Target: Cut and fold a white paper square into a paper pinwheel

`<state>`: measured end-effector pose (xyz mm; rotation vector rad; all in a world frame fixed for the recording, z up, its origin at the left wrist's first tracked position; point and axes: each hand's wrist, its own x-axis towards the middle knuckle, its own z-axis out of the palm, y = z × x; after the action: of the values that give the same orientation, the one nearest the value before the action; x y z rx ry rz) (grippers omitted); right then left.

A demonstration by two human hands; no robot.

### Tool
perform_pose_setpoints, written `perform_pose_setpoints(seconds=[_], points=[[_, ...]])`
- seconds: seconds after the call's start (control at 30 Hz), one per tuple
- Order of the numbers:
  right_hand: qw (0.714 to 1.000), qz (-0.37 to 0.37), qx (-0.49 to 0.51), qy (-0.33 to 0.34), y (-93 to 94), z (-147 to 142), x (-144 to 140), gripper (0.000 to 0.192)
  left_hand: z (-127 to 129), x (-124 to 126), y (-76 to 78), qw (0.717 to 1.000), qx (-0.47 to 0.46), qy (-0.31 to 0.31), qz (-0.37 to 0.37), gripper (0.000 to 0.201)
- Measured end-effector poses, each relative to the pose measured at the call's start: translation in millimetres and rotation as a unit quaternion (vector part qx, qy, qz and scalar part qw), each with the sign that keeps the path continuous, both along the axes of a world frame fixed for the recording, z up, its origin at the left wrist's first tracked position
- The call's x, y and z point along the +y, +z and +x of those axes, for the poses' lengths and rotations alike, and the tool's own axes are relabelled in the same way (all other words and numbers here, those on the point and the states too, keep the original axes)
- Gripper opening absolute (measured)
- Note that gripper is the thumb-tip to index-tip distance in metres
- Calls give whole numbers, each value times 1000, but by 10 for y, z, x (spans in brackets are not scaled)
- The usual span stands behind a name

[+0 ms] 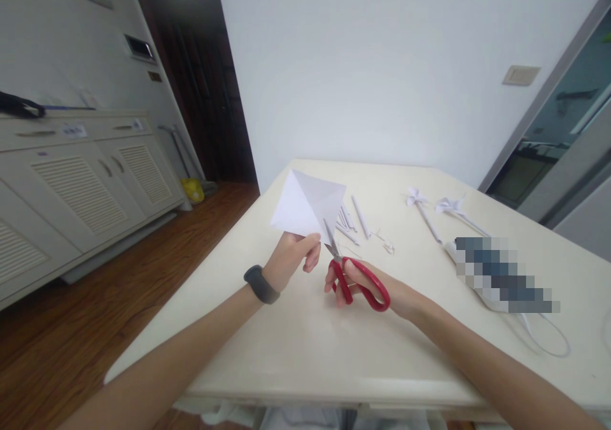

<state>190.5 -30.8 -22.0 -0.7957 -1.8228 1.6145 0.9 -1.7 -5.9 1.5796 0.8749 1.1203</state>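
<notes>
My left hand [291,258] pinches the lower corner of a white square paper sheet [305,206] with diagonal creases, holding it tilted above the cream table [286,347]. A dark band sits on that wrist. My right hand [356,287] grips red-handled scissors [356,277], fingers through the loops. The blades point up and meet the sheet's lower edge along a crease.
Rolled white paper sticks [353,220] and small scraps lie just beyond the sheet. Two white paper pinwheels [432,210] lie at the far right, beside a blurred object with a white cable [548,341]. White cabinets [81,188] and wooden floor are to the left.
</notes>
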Motion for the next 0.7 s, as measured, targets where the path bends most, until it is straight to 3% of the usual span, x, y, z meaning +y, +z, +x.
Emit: perform_pose_setpoints(seconds=[0.4, 0.7], points=[[996, 43, -76, -18, 115, -17, -25, 44, -1, -10, -4, 1000, 3, -2, -7, 44], [997, 43, -62, -16, 110, 0, -26, 44, 4, -41, 41, 999, -11, -19, -35, 47]])
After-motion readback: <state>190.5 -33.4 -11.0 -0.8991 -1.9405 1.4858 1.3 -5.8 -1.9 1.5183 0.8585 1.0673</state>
